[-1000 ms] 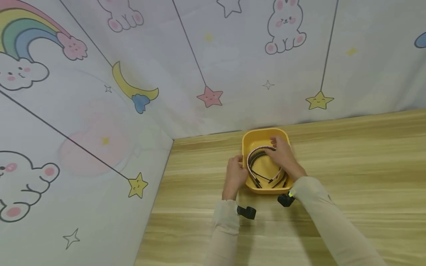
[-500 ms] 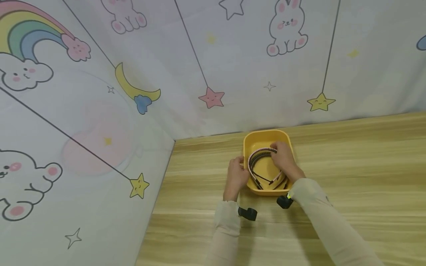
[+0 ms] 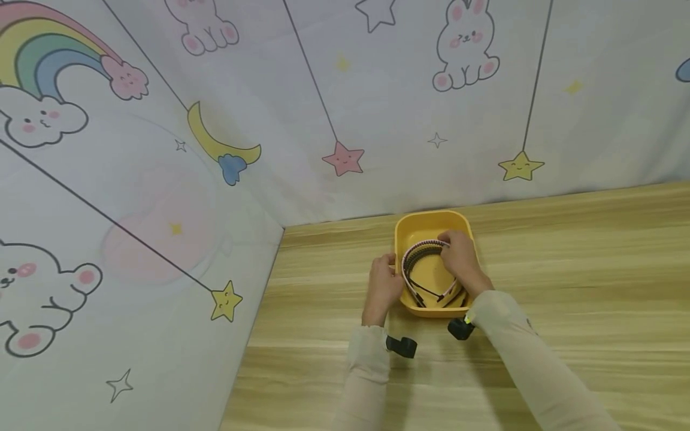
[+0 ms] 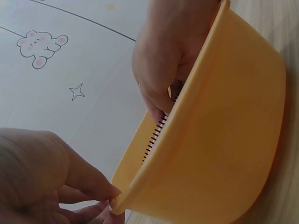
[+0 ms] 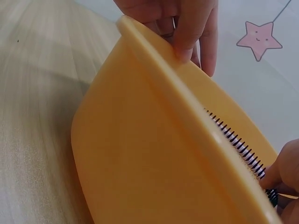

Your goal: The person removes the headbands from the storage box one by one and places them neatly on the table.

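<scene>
A yellow plastic bin (image 3: 431, 312) holds several headbands nested together. The top one, a pale toothed headband (image 3: 426, 243), curves over darker headbands (image 3: 414, 261). My left hand (image 3: 384, 286) pinches the bin's left rim, thumb on the inside, as the left wrist view shows at the rim (image 4: 122, 199). Inside the bin, my right hand (image 3: 460, 258) holds the toothed headband near the right part of its arc. In the right wrist view, thumb and finger (image 5: 280, 168) meet on this headband (image 5: 236, 142). Whether other headbands are gripped too is hidden.
The bin stands on a wood-grain table (image 3: 566, 269), close to the back wall (image 3: 409, 167), which is a cloth printed with stars and bunnies. A second printed wall (image 3: 162, 335) rises on the left. A black camera (image 3: 401, 346) sits on the left wrist.
My right hand has come down onto the headbands, its raised fingers now closed on the toothed headband's arc. The left hand stays at the bin's rim. The head view has shifted slightly.
</scene>
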A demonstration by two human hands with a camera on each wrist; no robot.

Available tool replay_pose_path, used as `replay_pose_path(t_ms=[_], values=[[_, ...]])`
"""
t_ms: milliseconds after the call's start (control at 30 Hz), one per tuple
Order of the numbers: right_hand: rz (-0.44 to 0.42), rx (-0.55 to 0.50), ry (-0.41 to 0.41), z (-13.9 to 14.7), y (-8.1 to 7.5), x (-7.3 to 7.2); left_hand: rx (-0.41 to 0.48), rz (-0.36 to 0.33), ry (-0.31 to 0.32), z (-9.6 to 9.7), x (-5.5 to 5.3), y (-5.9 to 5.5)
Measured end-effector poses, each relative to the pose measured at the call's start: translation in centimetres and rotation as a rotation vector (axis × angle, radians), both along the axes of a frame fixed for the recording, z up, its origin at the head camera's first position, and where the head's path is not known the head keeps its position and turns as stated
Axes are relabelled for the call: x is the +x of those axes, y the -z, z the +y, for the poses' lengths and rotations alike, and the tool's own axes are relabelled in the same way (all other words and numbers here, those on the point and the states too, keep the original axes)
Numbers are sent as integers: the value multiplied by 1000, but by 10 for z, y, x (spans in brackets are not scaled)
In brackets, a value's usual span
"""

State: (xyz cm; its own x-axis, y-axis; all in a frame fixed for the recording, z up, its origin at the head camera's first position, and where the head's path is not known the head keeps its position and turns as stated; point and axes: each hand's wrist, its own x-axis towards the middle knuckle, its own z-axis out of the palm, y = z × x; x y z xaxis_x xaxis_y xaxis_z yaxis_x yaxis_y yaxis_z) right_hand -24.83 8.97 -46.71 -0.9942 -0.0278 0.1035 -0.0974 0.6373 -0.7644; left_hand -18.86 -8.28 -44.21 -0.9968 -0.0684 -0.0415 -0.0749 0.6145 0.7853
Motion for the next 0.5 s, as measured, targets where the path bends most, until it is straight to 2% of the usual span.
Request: replay_pose_path(t_ms=[500], values=[[19,-53,51,1,-2,1,-8,12,7,1,1,-2]])
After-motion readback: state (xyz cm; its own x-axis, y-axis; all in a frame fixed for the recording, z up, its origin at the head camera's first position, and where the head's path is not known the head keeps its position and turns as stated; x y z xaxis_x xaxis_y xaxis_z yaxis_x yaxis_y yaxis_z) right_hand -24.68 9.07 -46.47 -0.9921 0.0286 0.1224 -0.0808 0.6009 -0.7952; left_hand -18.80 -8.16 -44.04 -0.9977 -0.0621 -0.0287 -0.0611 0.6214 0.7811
